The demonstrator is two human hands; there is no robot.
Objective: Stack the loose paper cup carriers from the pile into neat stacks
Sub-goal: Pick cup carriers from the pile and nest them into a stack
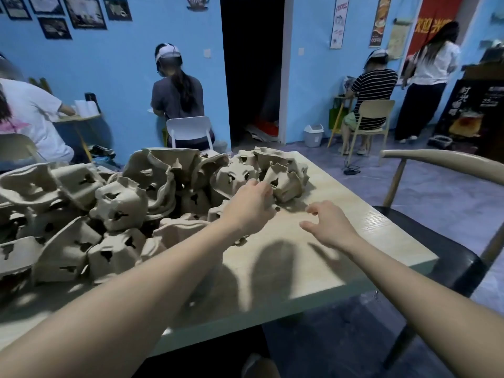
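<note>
Reaching into the pile of paper cup carriers [114,203] on the desk [341,257], left hand [252,205] grips one carrier [283,181]; right hand [326,223] hovers beside it, fingers spread, empty.

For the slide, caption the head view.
Left hand reaches into the pile of paper cup carriers; right hand hovers open over the table.

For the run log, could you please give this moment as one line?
stage: reaching | left hand: on a carrier at pile edge | right hand: open, above bare table | neat stacks: none seen
</note>
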